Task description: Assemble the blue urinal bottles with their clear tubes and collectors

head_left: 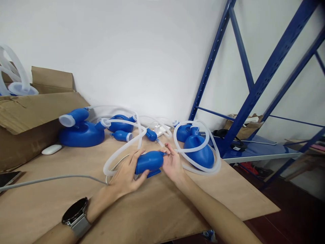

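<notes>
A blue plastic urinal cup (151, 161) lies sideways just above the table in front of me. My left hand (128, 174) is closed around its wide left end, thumb below and fingers on top. At the narrow right end, the fingers of my right hand (172, 162) are bent and pinch at the tip; whatever small part is between them is hard to make out. A blue flap shows under the cup. Clear hose (111, 166) loops behind my left hand. Right of my right hand stands a blue urinal bottle (196, 154) with coiled hose (217, 159) around it.
More blue urinal bottles (81, 135) with hoses and cups line the wall. A cardboard box (30, 128) stands at left, near a white mouse (51, 149), a grey cable (63, 177) and a phone (10, 178). Blue metal shelving (251, 95) rises at right beyond the table edge.
</notes>
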### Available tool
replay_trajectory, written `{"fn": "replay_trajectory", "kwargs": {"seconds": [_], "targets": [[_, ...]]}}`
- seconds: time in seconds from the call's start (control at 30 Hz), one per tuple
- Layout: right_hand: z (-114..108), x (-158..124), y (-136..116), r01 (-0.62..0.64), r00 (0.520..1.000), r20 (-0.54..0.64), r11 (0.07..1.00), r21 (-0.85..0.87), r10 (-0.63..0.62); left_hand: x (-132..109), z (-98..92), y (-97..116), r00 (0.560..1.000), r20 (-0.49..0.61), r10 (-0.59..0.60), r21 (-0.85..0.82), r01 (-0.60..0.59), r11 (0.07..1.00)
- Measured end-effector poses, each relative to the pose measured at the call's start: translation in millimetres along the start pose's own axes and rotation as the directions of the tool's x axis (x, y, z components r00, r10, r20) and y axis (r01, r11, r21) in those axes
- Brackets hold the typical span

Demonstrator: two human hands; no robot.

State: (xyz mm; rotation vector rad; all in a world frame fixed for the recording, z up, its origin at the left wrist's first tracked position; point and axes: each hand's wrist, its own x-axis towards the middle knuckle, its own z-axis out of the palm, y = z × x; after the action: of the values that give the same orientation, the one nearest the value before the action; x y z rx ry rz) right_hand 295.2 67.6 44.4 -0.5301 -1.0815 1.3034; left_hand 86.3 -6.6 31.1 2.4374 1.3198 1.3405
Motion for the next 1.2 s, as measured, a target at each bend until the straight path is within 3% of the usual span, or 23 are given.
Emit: {"fn": "replay_trajectory", "kwargs": {"seconds": [0.07, 0.23, 0.3, 0.37, 0.43, 0.5, 0.6, 0.67, 0.7, 0.73, 0.77, 0.83, 0.9, 0.97, 1.03, 1.1, 1.17, 1.2], "targets": [[4, -4, -3, -0.015, 1.0, 0.008, 0.999, 0.04, 0.015, 0, 0.6, -1, 0.999, -0.013, -0.031, 0.001, 0.031, 1.0], [13, -9, -10, -0.039, 0.999, 0.003, 0.986, 0.164, 0.039, 8, -10.1, 11, 0.972, 0.003, -0.236, -0.083, 0.235, 0.968], [15, -10, -10, -0.055, 0.998, -0.007, 0.983, 0.178, 0.057, 11, -13.6, 18, 0.949, 0.001, -0.315, -0.161, 0.311, 0.937], [17, -9, -11, -0.061, 0.997, -0.038, 0.981, 0.185, 0.069, 14, -13.4, 24, 0.899, 0.036, -0.436, -0.3, 0.426, 0.853], [17, -8, -14, -0.057, 0.995, -0.066, 0.982, 0.177, 0.07, 16, -10.8, 28, 0.797, 0.163, -0.582, -0.467, 0.582, 0.666], [18, -8, -18, -0.058, 0.995, -0.071, 0.985, 0.163, 0.07, 19, -9.1, 29, 0.636, 0.37, -0.677, -0.56, 0.734, 0.384], [20, -9, -23, -0.084, 0.995, -0.038, 0.982, 0.169, 0.092, 26, -12.2, 29, 0.38, 0.646, -0.662, -0.489, 0.872, 0.023], [21, -10, -25, -0.11, 0.993, -0.022, 0.97, 0.215, 0.117, 30, -16.3, 29, 0.288, 0.717, -0.635, -0.429, 0.9, -0.077], [22, -10, -26, -0.122, 0.991, -0.021, 0.963, 0.242, 0.131, 31, -17.9, 30, 0.277, 0.718, -0.639, -0.421, 0.903, -0.081], [23, -9, -26, -0.128, 0.99, -0.027, 0.955, 0.268, 0.141, 31, -18.8, 31, 0.3, 0.702, -0.647, -0.428, 0.903, -0.046], [23, -8, -26, -0.13, 0.988, -0.04, 0.948, 0.29, 0.147, 31, -18.8, 32, 0.354, 0.664, -0.658, -0.448, 0.894, 0.029], [22, -5, -27, -0.116, 0.984, -0.089, 0.94, 0.321, 0.151, 28, -16.3, 35, 0.543, 0.517, -0.662, -0.487, 0.822, 0.294], [21, -2, -28, -0.097, 0.974, -0.161, 0.934, 0.343, 0.16, 23, -11.4, 37, 0.75, 0.318, -0.579, -0.433, 0.659, 0.616], [19, 0, -29, -0.086, 0.96, -0.219, 0.93, 0.357, 0.173, 18, -5.8, 34, 0.881, 0.188, -0.433, -0.271, 0.471, 0.84], [17, 2, -31, -0.09, 0.953, -0.239, 0.927, 0.364, 0.186, 14, -1.1, 25, 0.954, 0.159, -0.254, -0.087, 0.27, 0.959], [15, 3, -31, -0.102, 0.949, -0.242, 0.926, 0.364, 0.2, 12, 1.2, 11, 0.99, 0.139, -0.029, 0.095, 0.016, 0.995], [13, 6, -28, -0.126, 0.943, -0.246, 0.925, 0.359, 0.223, 12, 0.5, -4, 0.964, 0.094, 0.25, 0.293, -0.267, 0.918], [11, 8, -26, -0.141, 0.94, -0.247, 0.925, 0.352, 0.237, 13, -0.9, -10, 0.915, 0.078, 0.396, 0.379, -0.395, 0.837]]}}
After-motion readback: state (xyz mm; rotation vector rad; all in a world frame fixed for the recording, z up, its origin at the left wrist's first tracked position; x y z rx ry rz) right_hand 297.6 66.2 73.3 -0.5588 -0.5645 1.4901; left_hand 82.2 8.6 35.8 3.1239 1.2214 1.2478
